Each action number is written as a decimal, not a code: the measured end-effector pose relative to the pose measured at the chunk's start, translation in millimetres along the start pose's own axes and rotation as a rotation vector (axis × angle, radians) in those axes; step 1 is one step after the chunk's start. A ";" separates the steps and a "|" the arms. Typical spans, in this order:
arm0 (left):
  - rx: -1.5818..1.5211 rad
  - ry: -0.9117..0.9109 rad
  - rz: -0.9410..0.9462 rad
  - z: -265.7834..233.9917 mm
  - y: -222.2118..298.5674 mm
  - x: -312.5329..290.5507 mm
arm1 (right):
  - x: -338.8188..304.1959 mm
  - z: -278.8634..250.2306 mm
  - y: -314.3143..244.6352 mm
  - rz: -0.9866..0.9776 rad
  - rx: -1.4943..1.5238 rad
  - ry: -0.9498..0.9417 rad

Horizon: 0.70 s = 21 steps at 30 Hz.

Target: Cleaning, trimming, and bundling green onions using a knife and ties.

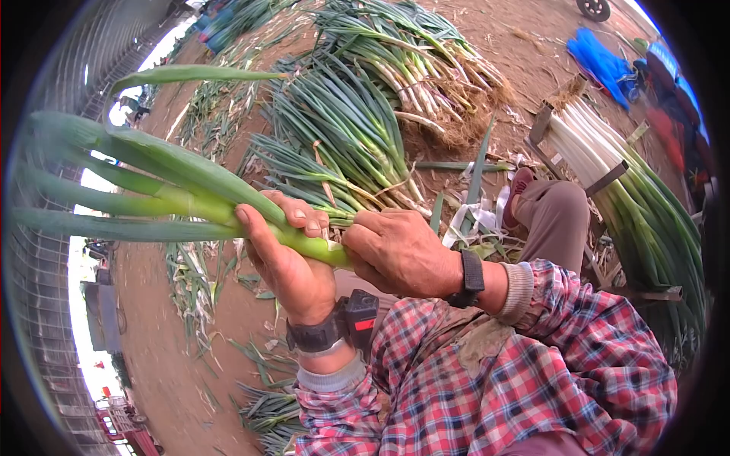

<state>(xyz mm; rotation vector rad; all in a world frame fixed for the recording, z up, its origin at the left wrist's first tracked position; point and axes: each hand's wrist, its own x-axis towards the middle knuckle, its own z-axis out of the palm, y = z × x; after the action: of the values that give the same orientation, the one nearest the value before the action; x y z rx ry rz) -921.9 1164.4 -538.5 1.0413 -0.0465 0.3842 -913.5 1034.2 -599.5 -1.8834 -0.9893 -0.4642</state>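
Note:
A large green onion (205,201) lies across my left hand (293,266), which is closed round its pale green stem. Its dark leaves fan out to the left, one of them bent over at the top. My right hand (414,251) is closed at the stem's right end, knuckles up, fingers pressed together against it. Between the hands a small whitish flap of torn skin (333,245) shows on the stem. The right hand hides the root end.
Heaps of untrimmed green onions (342,129) lie on the dirt ahead, roots to the right. At the right, a metal rack (541,125) holds a bundle of cleaned white-stemmed onions (585,144). Peeled leaf scraps (190,281) litter the ground. Blue plastic (601,64) lies at far right.

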 end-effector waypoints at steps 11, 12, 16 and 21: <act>-0.010 -0.035 0.008 14.9 0.7 8.7 | -9.3 1.1 4.8 0.484 0.949 0.096; -0.009 -0.035 0.006 16.6 -0.5 8.5 | -9.3 1.5 3.5 0.486 0.950 0.098; 0.020 0.046 0.027 17.6 -4.7 9.2 | -8.7 2.4 2.4 0.072 0.273 0.111; 0.003 -0.109 0.045 13.7 -8.2 7.6 | -14.0 8.8 15.7 0.072 0.154 0.161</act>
<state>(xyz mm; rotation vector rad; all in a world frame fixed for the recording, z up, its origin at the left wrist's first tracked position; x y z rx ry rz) -910.2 1151.3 -536.7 1.0652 -0.1670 0.3686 -910.3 1031.7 -621.9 -1.7097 -0.8244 -0.4759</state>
